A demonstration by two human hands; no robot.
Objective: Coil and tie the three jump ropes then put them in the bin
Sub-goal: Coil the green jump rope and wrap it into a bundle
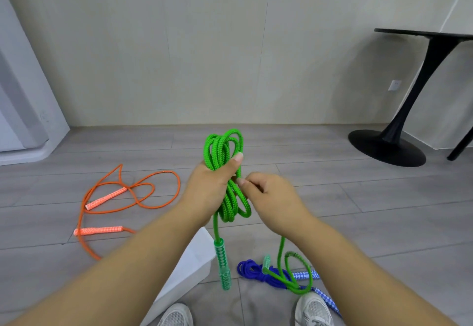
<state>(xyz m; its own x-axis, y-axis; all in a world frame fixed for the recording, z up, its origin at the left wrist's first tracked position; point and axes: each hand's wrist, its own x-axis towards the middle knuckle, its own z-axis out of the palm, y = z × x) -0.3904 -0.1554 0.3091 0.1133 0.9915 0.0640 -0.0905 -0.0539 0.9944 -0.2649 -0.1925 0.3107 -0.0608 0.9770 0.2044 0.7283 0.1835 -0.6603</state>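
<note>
1. Green braided cord fills the left hand (pixel 212 187). Its fingers are curled round a bundle of long loops of the green rope (pixel 222 146), with the thumb laid up along the strands. The loops stand above the fist and hang below it.
2. Just beside it, the right hand (pixel 271 197) touches the bundle at its middle and pinches one strand of the same rope between thumb and curled fingers.
3. From the bottom of the bundle a single strand drops to a green handle (pixel 223 264), which hangs upright. It carries a white diamond print; any lettering is too blurred to tell.
4. A loose tail falls from under the right hand to the floor (pixel 332 197) and loops across the blue rope (pixel 252 272). The second green handle (pixel 266 261) lies tilted at the edge of that blue bunch.
5. The blue rope lies bunched on the floor just beside the right shoe (pixel 313 309). One of its blue-and-white diamond-printed handles (pixel 304 275) points right.
6. A corner of the white bin (pixel 199 249) shows under the left forearm, near the left shoe (pixel 176 316). Its inside is hidden.
7. Well to the left, the orange rope (pixel 176 185) sprawls uncoiled in loose loops on the grey planks. Its two orange handles (pixel 106 198) lie apart, both with a pale diamond print.
8. At the far right a black pedestal desk (pixel 419 82) stands by the pale wall, with a white socket (pixel 394 85) behind its stem.
</note>
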